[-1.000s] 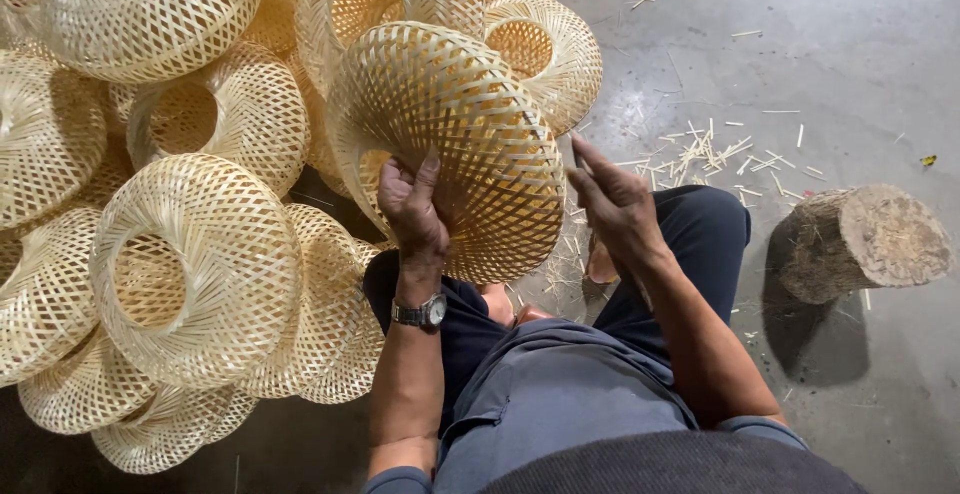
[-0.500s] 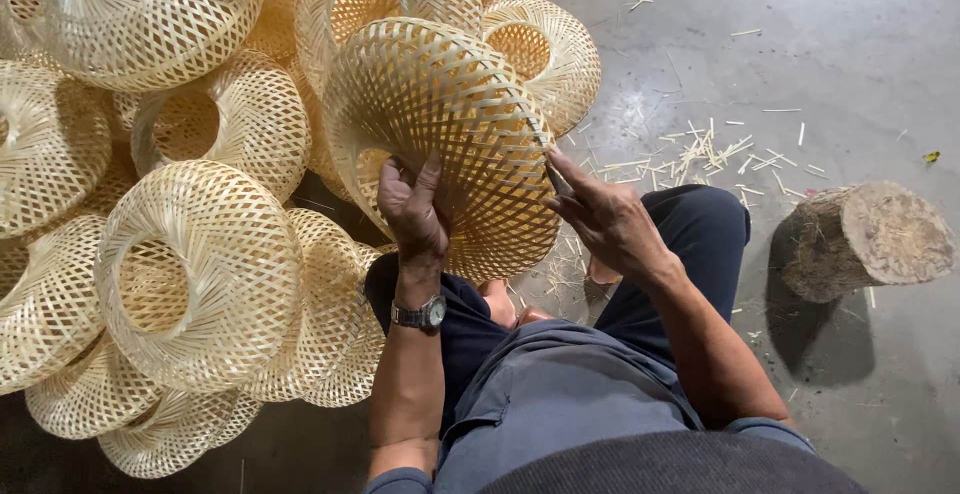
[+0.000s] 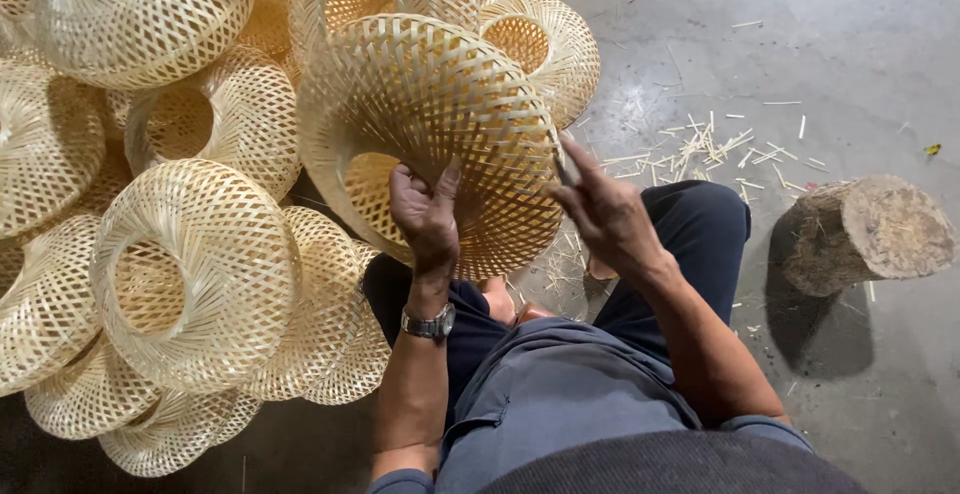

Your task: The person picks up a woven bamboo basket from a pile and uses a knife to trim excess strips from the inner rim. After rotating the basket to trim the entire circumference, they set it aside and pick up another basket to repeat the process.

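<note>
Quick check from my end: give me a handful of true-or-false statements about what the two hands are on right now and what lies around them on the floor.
1. The left hand grips the rim of the pale dome-shaped woven bamboo shade. True.
2. The right hand rests flat on the grey concrete floor. False: it is up at the shade's right edge, fingers on the weave.
3. A round wooden log stump lies on the floor to the person's right. True.
4. The silver wristwatch is on the right wrist. False: it is on the left wrist.
5. A heap of similar woven bamboo shades lies to the person's left. True.
6. The floor by the stump is swept clean. False: short bamboo offcuts are scattered there.
</note>
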